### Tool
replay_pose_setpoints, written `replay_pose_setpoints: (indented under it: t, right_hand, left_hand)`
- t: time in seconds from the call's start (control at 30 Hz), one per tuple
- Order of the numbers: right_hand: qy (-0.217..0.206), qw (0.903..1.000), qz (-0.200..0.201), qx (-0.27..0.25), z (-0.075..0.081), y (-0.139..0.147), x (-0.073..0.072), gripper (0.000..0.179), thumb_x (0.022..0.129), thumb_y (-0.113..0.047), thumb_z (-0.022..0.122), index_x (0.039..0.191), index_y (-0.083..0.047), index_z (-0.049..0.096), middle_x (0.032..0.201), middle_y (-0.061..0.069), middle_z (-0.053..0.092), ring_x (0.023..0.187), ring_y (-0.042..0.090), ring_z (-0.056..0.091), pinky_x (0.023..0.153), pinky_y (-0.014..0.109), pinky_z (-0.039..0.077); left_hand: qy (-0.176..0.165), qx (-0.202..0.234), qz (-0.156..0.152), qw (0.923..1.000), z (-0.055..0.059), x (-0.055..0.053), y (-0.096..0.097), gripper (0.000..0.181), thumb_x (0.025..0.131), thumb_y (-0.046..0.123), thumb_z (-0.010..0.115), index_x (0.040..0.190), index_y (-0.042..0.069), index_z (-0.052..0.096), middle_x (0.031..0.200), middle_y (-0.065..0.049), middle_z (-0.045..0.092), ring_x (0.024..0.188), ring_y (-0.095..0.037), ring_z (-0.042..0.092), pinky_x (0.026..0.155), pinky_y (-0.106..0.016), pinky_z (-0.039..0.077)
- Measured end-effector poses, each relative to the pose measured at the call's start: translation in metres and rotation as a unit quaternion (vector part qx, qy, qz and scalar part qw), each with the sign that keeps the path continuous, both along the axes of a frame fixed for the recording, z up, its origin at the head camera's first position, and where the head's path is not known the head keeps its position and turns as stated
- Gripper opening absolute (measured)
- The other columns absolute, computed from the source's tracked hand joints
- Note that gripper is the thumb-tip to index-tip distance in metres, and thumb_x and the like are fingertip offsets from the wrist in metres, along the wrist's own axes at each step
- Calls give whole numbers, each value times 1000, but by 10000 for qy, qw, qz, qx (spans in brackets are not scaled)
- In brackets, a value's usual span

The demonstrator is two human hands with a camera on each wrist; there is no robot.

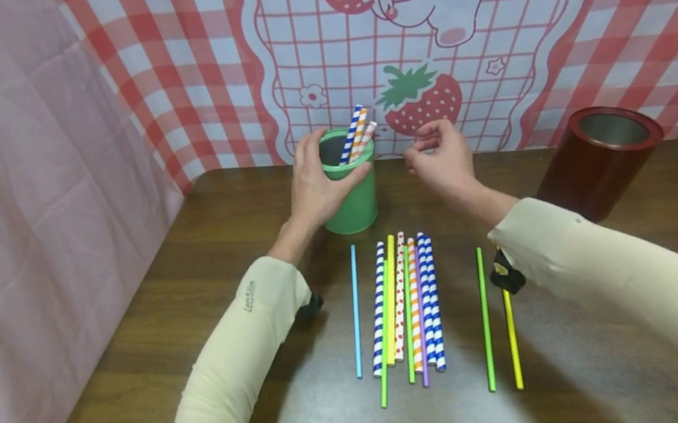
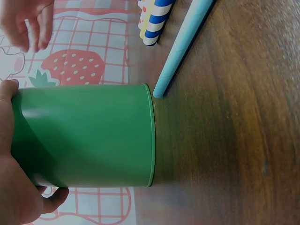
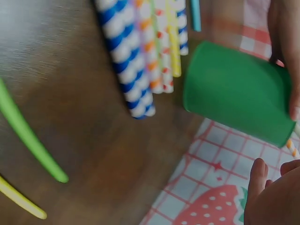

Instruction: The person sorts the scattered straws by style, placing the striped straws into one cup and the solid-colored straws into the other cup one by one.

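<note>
A green can (image 1: 351, 205) stands upright at the back of the table, and my left hand (image 1: 318, 183) grips it near its rim with the thumb across the front. Several striped paper straws (image 1: 356, 134), blue-white, orange-white and a paler one, lean out of the can's mouth. To the right of the can, apart from it, my right hand (image 1: 444, 161) hangs with loosely bent fingers and nothing visible in them. Nearer the front lies a row of straws (image 1: 401, 310), striped, dotted and plain. A light blue straw (image 1: 356, 314) lies just left of that row.
A green straw (image 1: 485, 322) and a yellow straw (image 1: 513, 343) lie apart on the right, the yellow one partly behind my wrist strap. Farther right a dark red can (image 1: 591, 171) stands behind my right forearm. A checked strawberry-print cloth (image 1: 204, 61) hangs behind the wooden table (image 1: 152, 350).
</note>
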State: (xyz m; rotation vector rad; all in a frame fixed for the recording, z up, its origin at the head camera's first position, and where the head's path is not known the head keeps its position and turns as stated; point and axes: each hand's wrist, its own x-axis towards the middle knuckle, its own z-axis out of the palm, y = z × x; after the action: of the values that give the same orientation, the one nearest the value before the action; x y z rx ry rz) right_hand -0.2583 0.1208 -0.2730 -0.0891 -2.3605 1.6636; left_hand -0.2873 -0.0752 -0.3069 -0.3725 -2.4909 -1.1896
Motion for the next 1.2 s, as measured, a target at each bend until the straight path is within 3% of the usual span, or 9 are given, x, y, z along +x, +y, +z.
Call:
replay_pose_setpoints:
  t: [0.27,0.6,0.8,0.97,1.2]
  right_hand:
    - [-768,9956,420,322,-19,9,23,42,90,-8,58,129,0,44,113,17,59,99,35,65,82,34,55]
    - [-1444,9861,738,355,-32,21,45,48,87,-7,59,131,3,42,117,21,57,99,38,62,83,42,55]
    - [-2196,9679,1112,499,-36,26,53,54,93,-15,59,135,7,34,125,26,49,102,35,62,83,38,55]
    - [-2776,9507,1285,517,-40,24,56,57,93,-19,62,134,9,34,121,26,51,92,28,65,80,35,56]
    - [-3150,9324,1632,698,-43,23,60,52,91,-17,65,127,12,42,115,24,55,88,24,66,75,35,57]
  left_hand:
    - [-77,-15,-8,10000,0,0,1,89,77,56,73,146,19,30,149,-4,29,126,-19,41,103,-39,40]
    - [-98,-31,10,9999,1,0,0,88,77,57,72,146,23,29,149,-3,29,126,-18,40,102,-38,41]
    - [-54,-6,-16,10000,0,0,-1,88,77,57,72,146,20,30,148,-3,30,124,-18,41,101,-38,42]
    - [-37,15,-28,10000,-1,-1,-1,89,77,56,72,146,18,30,148,-4,30,124,-19,41,100,-39,43]
    - [-68,-27,-6,10000,1,0,0,89,77,56,73,146,19,30,149,-4,29,124,-19,41,101,-38,42]
